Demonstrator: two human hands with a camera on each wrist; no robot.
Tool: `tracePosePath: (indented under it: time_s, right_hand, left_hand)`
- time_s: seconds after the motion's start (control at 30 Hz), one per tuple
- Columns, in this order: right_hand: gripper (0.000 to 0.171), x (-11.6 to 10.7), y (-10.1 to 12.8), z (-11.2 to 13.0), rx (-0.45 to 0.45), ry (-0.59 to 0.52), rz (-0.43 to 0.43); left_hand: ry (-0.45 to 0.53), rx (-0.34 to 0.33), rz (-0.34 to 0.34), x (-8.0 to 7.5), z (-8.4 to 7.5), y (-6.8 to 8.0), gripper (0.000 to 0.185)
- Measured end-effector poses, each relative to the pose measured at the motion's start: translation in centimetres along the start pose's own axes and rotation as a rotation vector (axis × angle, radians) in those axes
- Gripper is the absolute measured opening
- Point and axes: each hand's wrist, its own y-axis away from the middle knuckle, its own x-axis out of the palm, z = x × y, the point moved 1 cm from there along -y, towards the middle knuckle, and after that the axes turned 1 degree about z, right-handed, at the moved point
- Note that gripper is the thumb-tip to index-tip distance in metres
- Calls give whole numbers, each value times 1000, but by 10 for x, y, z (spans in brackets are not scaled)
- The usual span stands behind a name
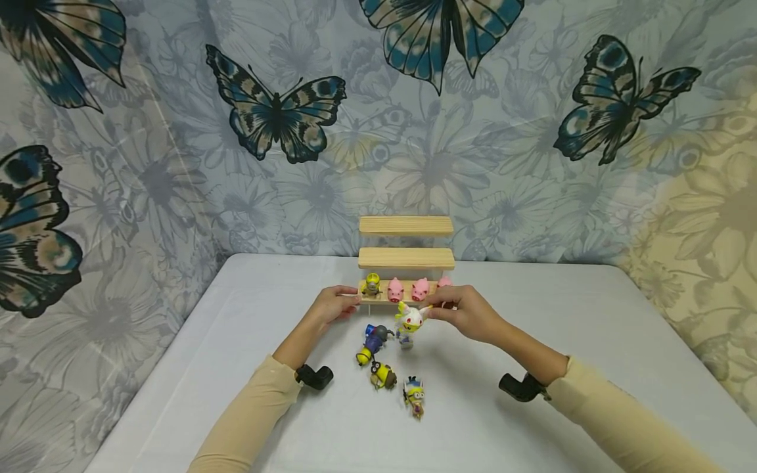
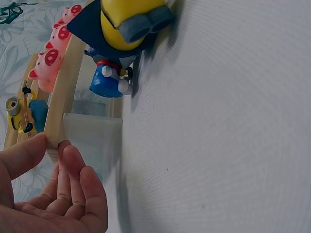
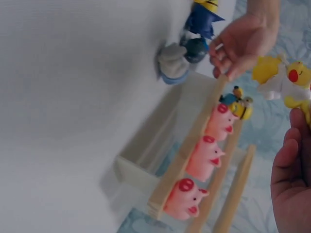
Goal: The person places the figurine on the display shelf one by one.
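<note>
My left hand (image 1: 337,305) pinches the front left end of the lowest board of a three-tier wooden shelf (image 2: 59,116), thumb on top and fingertips beneath. My right hand (image 1: 467,312) holds a white and yellow toy figure (image 3: 284,80) with red cheeks, raised in front of the shelf. On that lowest board a small yellow minion figure (image 1: 371,284) stands at the left. Beside it sit three pink pig figures (image 3: 200,158) in a row. The two upper boards (image 1: 406,257) carry nothing.
Before the shelf on the white table (image 1: 236,315) lie a minion in a dark blue cape (image 1: 372,345), a minion with brown (image 1: 383,375) and a minion with a blue hat (image 1: 415,397). A grey figure (image 3: 173,63) stands nearer the shelf. A butterfly-print cloth (image 1: 378,177) hangs behind.
</note>
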Motion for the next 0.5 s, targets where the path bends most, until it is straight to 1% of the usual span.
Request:
tracePosePath:
  time_s: [0.1, 0.37, 0.5]
  right_hand:
    - [14, -6, -4, 2, 41, -2, -22]
    - [15, -21, -18, 4, 77, -35, -52]
    - [17, -28, -25, 6, 121, -33, -64]
  left_hand:
    - [1, -5, 4, 0, 0, 0, 35]
    - [5, -5, 11, -1, 0, -1, 35]
    - [4, -11, 9, -2, 0, -1, 36]
